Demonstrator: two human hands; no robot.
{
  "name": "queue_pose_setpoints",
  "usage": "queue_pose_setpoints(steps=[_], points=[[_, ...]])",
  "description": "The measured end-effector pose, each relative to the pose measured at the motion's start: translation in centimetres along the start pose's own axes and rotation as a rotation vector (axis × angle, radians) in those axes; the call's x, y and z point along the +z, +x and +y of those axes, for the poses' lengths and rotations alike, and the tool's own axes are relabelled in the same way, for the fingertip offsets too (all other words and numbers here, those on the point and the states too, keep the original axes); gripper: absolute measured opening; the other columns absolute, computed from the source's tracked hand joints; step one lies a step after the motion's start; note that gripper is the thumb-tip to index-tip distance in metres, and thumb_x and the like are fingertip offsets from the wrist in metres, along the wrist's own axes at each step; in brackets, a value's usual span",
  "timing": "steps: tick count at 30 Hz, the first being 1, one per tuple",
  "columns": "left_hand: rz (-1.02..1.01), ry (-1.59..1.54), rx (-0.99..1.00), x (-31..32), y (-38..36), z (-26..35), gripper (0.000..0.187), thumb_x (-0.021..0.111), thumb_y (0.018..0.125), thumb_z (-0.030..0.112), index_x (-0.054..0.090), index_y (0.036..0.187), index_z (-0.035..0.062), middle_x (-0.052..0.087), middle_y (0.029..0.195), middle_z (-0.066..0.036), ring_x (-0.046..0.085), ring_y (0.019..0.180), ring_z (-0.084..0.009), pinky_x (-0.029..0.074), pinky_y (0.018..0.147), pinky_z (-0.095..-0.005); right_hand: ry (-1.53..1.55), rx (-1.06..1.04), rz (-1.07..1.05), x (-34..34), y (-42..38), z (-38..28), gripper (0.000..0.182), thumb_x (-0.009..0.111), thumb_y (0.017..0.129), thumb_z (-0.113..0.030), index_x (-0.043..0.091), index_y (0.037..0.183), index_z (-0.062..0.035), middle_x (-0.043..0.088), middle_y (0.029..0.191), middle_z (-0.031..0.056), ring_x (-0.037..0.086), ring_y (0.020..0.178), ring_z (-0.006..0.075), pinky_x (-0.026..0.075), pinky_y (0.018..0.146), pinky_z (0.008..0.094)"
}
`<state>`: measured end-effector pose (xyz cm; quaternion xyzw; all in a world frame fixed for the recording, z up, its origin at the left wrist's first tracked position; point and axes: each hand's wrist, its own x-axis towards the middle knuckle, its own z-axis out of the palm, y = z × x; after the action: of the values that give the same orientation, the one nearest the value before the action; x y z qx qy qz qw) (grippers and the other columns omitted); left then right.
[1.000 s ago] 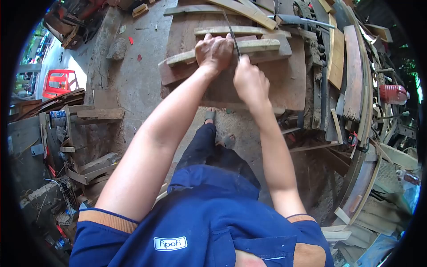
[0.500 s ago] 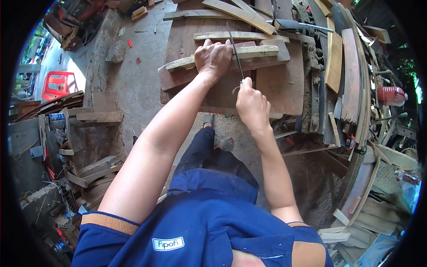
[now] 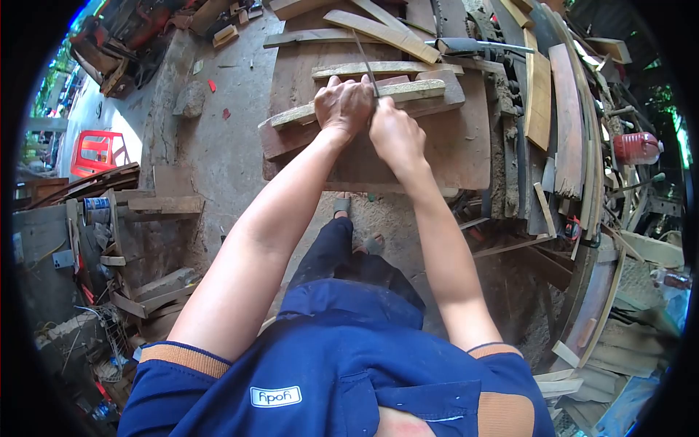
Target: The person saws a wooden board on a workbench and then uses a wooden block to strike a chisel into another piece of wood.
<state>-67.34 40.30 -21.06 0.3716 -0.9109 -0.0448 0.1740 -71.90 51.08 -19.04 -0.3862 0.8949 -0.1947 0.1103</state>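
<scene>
My left hand (image 3: pixel 344 109) is closed over a pale wooden strip (image 3: pixel 416 89), pressing it down. The strip lies slanted on a thicker brown wood block (image 3: pixel 453 86), which rests on the wooden work table (image 3: pixel 459 149). Close beside it, my right hand (image 3: pixel 397 135) is wrapped around the handle of a handsaw, hidden by the fingers. The thin saw blade (image 3: pixel 363 54) points away from me and crosses the strip just right of my left hand. How deep the blade sits in the wood cannot be seen.
Another pale strip (image 3: pixel 328 71) lies behind, with longer boards (image 3: pixel 386 33) at the table's far side. A dark tool with a metal rod (image 3: pixel 502 46) rests at the back right. Stacked planks (image 3: pixel 537 95) crowd the right; a red chair (image 3: pixel 98 151) stands far left.
My right hand has moved forward and left with the handsaw, bringing it close against my left hand. My left hand still holds the wooden strip. The whole view has shifted slightly.
</scene>
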Motion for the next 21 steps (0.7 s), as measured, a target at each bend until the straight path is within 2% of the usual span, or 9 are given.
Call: queue_pose_setpoints(steps=[3,5,7,9,11,13,15,19,21], points=[[-0.008,-0.011,-0.057,0.3,0.1,0.0,0.053,0.041,0.097,0.040,0.072,0.068,0.0082,0.070,0.074,-0.016,0.068,0.082,-0.0308,0.053,0.073,-0.0447,0.006,0.002,0.015,0.1,-0.1,-0.1,0.021,0.041,0.097,-0.020,0.053,0.102,-0.0040,0.068,0.086,0.0283,0.068,0.082,0.0446,0.054,0.074,0.0552],[0.085,-0.007,0.042,1.3,0.0,-0.6,0.050,0.045,0.096,0.037,0.071,0.064,0.0083,0.071,0.073,-0.009,0.066,0.084,-0.0261,0.051,0.071,-0.0420,-0.063,-0.028,0.024,-1.1,-3.0,0.1,0.015,0.045,0.094,-0.015,0.055,0.099,-0.0048,0.070,0.080,0.0238,0.071,0.078,0.0397,0.057,0.068,0.0508],[0.029,-0.023,-0.004,0.8,0.1,-0.3,0.051,0.045,0.096,0.038,0.071,0.064,0.0082,0.071,0.073,-0.009,0.066,0.085,-0.0259,0.051,0.072,-0.0420,-0.063,0.022,-0.062,-1.7,-5.8,0.6,0.014,0.046,0.093,-0.014,0.055,0.099,-0.0055,0.070,0.080,0.0236,0.071,0.076,0.0401,0.057,0.066,0.0514],[0.028,-0.021,-0.016,0.4,0.1,-0.2,0.051,0.045,0.096,0.038,0.071,0.064,0.0083,0.071,0.073,-0.009,0.066,0.085,-0.0258,0.051,0.072,-0.0419,-0.055,0.013,-0.057,-0.8,-4.6,0.5,0.015,0.046,0.094,-0.016,0.054,0.099,-0.0052,0.069,0.078,0.0245,0.071,0.076,0.0407,0.056,0.066,0.0530],[0.029,-0.022,-0.011,0.3,0.1,0.0,0.051,0.044,0.096,0.038,0.071,0.064,0.0085,0.071,0.073,-0.009,0.066,0.084,-0.0256,0.051,0.072,-0.0419,-0.007,-0.055,0.077,0.9,-0.4,0.7,0.016,0.045,0.095,-0.018,0.052,0.101,-0.0050,0.069,0.075,0.0257,0.070,0.076,0.0417,0.056,0.066,0.0554],[-0.022,0.010,-0.029,0.3,0.2,0.0,0.052,0.042,0.098,0.038,0.072,0.068,0.0085,0.070,0.073,-0.014,0.068,0.080,-0.0286,0.054,0.070,-0.0438,-0.006,-0.041,0.078,1.0,0.0,0.6,0.016,0.045,0.095,-0.018,0.052,0.101,-0.0046,0.068,0.075,0.0260,0.070,0.077,0.0416,0.056,0.066,0.0550],[-0.015,0.001,-0.040,0.4,0.1,-0.2,0.053,0.041,0.098,0.039,0.072,0.068,0.0089,0.071,0.074,-0.013,0.068,0.081,-0.0286,0.054,0.071,-0.0436,-0.006,-0.033,0.071,0.4,-1.5,0.4,0.017,0.044,0.095,-0.018,0.052,0.101,-0.0042,0.068,0.075,0.0262,0.070,0.077,0.0414,0.056,0.067,0.0546],[0.039,-0.011,0.047,0.7,0.0,-0.6,0.053,0.040,0.098,0.039,0.072,0.068,0.0098,0.071,0.076,-0.012,0.068,0.084,-0.0298,0.053,0.073,-0.0433,-0.075,0.061,-0.156,-1.7,-6.1,0.4,0.018,0.045,0.093,-0.015,0.055,0.101,-0.0027,0.070,0.081,0.0244,0.071,0.079,0.0398,0.057,0.069,0.0490],[0.010,-0.029,-0.006,0.2,0.0,-0.2,0.053,0.040,0.098,0.039,0.072,0.067,0.0091,0.071,0.076,-0.013,0.068,0.083,-0.0307,0.053,0.072,-0.0439,-0.034,-0.020,0.019,-0.5,-2.4,0.5,0.017,0.045,0.093,-0.015,0.055,0.100,-0.0027,0.070,0.080,0.0243,0.071,0.079,0.0399,0.057,0.068,0.0496]])
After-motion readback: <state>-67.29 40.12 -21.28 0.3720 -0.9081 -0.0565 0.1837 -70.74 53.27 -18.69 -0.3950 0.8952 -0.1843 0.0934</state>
